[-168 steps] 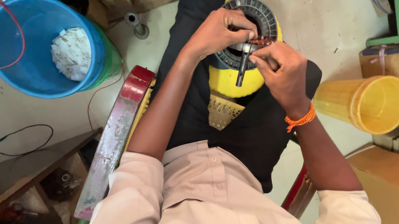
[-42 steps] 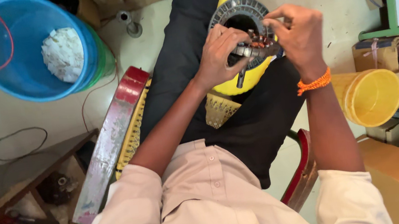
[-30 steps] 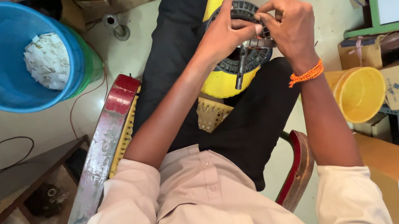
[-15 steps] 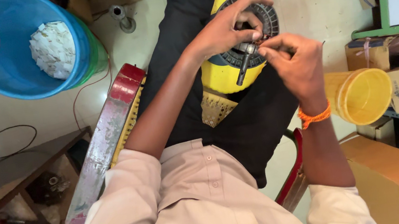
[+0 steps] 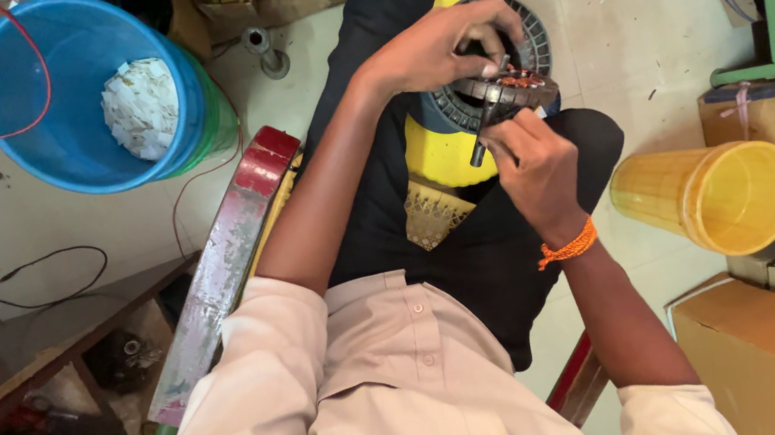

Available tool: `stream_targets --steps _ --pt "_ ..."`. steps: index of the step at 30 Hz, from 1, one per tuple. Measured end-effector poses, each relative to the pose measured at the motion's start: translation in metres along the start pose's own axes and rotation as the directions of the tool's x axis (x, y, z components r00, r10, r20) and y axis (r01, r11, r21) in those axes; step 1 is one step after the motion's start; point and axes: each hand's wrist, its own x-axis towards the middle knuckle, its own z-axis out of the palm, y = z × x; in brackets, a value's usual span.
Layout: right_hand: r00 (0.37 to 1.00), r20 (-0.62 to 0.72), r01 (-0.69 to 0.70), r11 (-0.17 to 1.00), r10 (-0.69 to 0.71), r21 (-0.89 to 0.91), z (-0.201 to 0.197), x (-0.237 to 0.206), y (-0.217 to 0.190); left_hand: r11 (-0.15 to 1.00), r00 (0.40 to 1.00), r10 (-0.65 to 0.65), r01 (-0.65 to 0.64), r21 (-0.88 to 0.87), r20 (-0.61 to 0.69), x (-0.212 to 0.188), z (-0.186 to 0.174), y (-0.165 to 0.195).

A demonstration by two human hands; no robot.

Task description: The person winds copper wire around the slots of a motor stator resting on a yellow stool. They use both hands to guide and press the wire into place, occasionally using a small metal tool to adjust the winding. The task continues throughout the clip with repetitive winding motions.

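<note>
The round stator (image 5: 503, 90), over the yellow stool (image 5: 444, 149), was clamped by the left hand (image 5: 429, 45); a thin tool (image 5: 483, 138) was pinched in the right hand (image 5: 526, 163). The winding work appeared unfinished.

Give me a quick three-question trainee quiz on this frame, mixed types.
1. True or false: the left hand grips the round dark motor part from above.
2. Multiple choice: what lies inside the blue bucket? A) white scraps B) water C) bolts
3. Fill in: the right hand wears an ______ thread band at the wrist.

Key: 1 true; 2 A; 3 orange. The right hand's fingers pinch a thin dark tool against the motor part, over the lap; a yellow bucket lies on its side on the floor nearby.
</note>
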Motion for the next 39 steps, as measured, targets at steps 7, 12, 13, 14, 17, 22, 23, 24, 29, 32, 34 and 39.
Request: stream_targets --steps 7,12,13,14,17,22,23,24,29,32,34,39 --pt "0.999 0.02 0.038 0.994 -0.036 -0.098 -0.006 -0.023 0.023 0.924 0.915 0.264 -0.149 0.351 -0.306 -0.033 0.052 0.029" --pt "0.999 -0.034 -0.04 0.998 0.039 -0.038 -0.035 -0.028 0.023 0.917 0.864 0.233 -0.043 0.396 -0.446 -0.034 0.074 0.003" --pt "0.998 -0.053 -0.044 0.999 0.043 -0.022 -0.039 -0.026 0.022 0.918 0.857 0.258 -0.073 0.39 -0.447 -0.034 0.075 -0.002" --pt "0.996 -0.074 -0.05 0.999 0.049 -0.006 -0.044 -0.023 0.021 0.915 0.854 0.274 -0.09 0.394 -0.442 -0.036 0.076 -0.006" --pt "0.99 -0.115 -0.079 0.997 0.081 0.022 -0.052 -0.007 0.02 0.908 0.856 0.3 -0.12 0.402 -0.421 -0.04 0.076 -0.012" --pt "0.991 -0.105 -0.074 0.996 0.078 0.044 -0.045 0.032 0.026 0.903 0.854 0.297 -0.106 0.416 -0.428 -0.041 0.076 -0.01" --pt "0.993 -0.096 -0.07 0.996 0.075 0.056 -0.042 0.038 0.028 0.903 0.853 0.298 -0.106 0.417 -0.429 -0.041 0.075 -0.009" --pt "0.994 -0.087 -0.066 0.995 0.072 0.069 -0.041 0.043 0.03 0.903 0.852 0.299 -0.106 0.417 -0.43 -0.041 0.075 -0.009" --pt "0.977 -0.022 -0.204 0.962 0.211 0.182 -0.042 0.049 0.042 0.904 0.857 0.289 -0.097 0.416 -0.427 -0.043 0.077 -0.008" --pt "0.972 -0.014 -0.231 0.964 0.234 0.133 -0.042 0.051 0.053 0.902 0.857 0.286 -0.091 0.422 -0.428 -0.042 0.077 -0.007" --pt "0.975 -0.023 -0.218 0.97 0.222 0.112 -0.04 0.057 0.061 0.895 0.86 0.29 -0.088 0.438 -0.419 -0.041 0.075 -0.004" --pt "0.981 -0.002 -0.195 0.978 0.195 0.077 -0.028 0.081 0.075 0.935 0.86 0.233 -0.069 0.349 -0.454 -0.039 0.071 0.01"
